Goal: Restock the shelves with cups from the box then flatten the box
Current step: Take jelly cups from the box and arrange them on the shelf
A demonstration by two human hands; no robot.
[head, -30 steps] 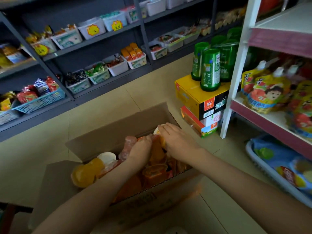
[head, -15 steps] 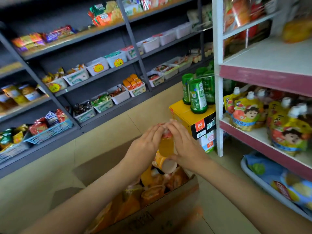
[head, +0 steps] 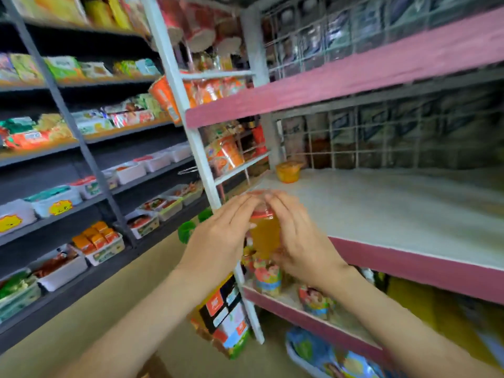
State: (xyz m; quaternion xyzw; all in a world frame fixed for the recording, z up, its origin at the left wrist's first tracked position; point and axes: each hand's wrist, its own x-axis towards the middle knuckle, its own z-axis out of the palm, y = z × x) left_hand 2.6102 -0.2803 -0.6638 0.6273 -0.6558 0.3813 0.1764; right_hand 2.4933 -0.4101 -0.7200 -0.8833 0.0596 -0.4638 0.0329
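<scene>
Grip: your left hand (head: 218,236) and right hand (head: 302,241) are cupped round one orange-filled cup (head: 266,233). The palms press its sides and the fingertips meet over its red-rimmed lid, so the grip is narrow and fully taken up. Change: half a second ago the cup was just above the open box; you have now raised it to the front edge of the white shelf (head: 381,214), not yet set down. Another orange cup (head: 288,172) stands at the shelf's back left. Judgement: restocking is barely begun.
</scene>
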